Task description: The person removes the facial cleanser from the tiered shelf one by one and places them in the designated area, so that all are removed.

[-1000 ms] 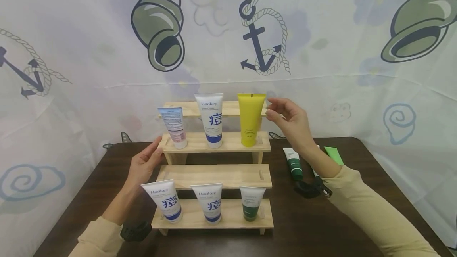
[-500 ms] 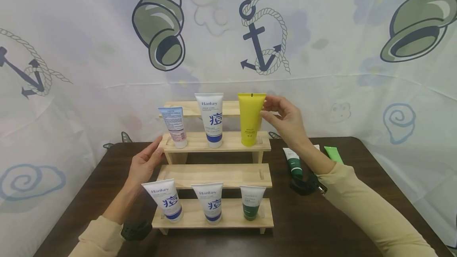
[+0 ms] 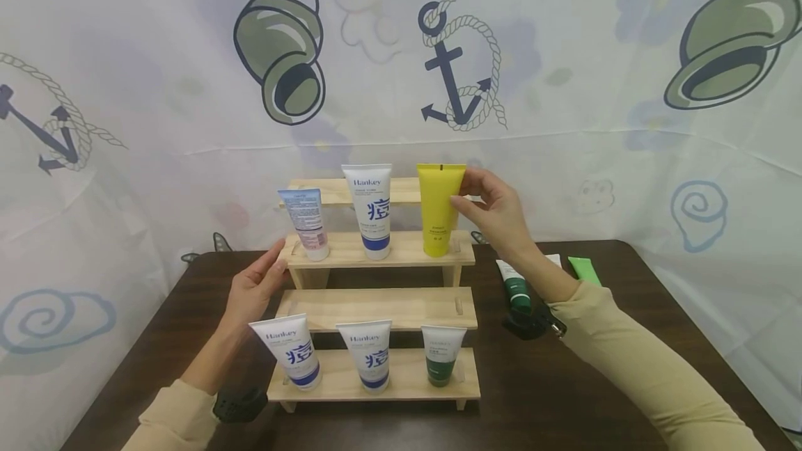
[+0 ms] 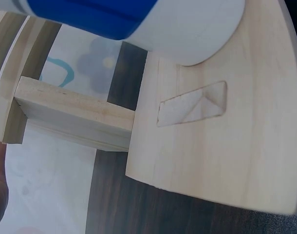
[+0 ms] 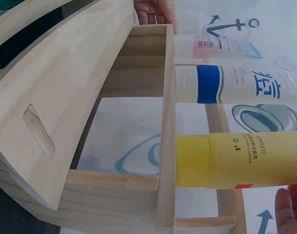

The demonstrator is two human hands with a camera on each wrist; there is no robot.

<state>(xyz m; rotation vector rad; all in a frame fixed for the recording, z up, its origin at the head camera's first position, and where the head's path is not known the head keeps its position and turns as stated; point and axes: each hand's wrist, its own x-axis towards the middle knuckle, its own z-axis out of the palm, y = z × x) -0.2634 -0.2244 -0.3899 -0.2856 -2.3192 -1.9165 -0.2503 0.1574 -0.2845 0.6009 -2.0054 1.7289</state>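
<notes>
On an upper level of the wooden rack (image 3: 388, 308) stands a yellow tube (image 3: 437, 218), also in the right wrist view (image 5: 255, 158). My right hand (image 3: 501, 214) pinches its right edge, thumb in front, fingers partly hidden behind. At the left end of that shelf, my left hand (image 3: 252, 287) grips the edge; its fingers (image 5: 156, 10) show in the right wrist view. A white-blue tube (image 3: 370, 211) stands in the middle and a blue-pink tube (image 3: 305, 223) at the left. The left wrist view shows a shelf end (image 4: 246, 136) and a tube's white cap (image 4: 192, 29).
Two white-blue tubes (image 3: 294, 353) (image 3: 366, 353) and a white-green tube (image 3: 441, 357) stand on the lowest shelf. On the dark table (image 3: 564, 395), right of the rack, lie another white-green tube (image 3: 516, 291) and a bright green tube (image 3: 585, 269). A patterned cloth (image 3: 564, 159) hangs behind.
My right hand has moved left from beside the yellow tube, and its thumb now overlaps the tube's front. My left hand stays at the shelf end.
</notes>
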